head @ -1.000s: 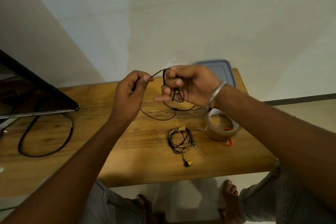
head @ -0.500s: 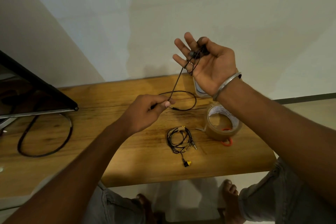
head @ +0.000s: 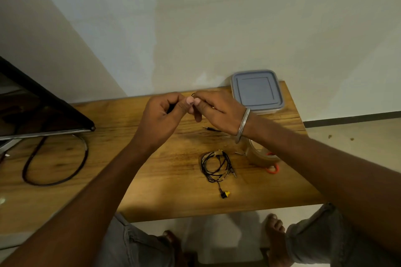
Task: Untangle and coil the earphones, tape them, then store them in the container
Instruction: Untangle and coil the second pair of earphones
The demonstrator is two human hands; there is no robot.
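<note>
Earphones [head: 217,130] sit pinched between left hand [head: 161,115] and right hand [head: 217,108] just above the bench [head: 130,169], thumbs meeting, probably to form a coil loop, plug [head: 205,127] trailing on the wood, tape roll [head: 258,157] and lidded container [head: 256,93] close for later.

Over the far middle of the light-brown wooden table [head: 152,180], the left hand [head: 165,112] and right hand [head: 217,108] meet thumb tip to thumb tip, both pinching a thin black earphone wire [head: 193,94]. A steel bangle [head: 243,124] circles the right wrist. A square clear plastic container with a grey-blue lid [head: 257,91] sits at the far right corner. Nearer lies a coiled black earphone set with a yellow bud [head: 217,166], with a brown tape roll [head: 258,156] to its right. A looped thick black cable [head: 54,158] lies at the left.
</note>
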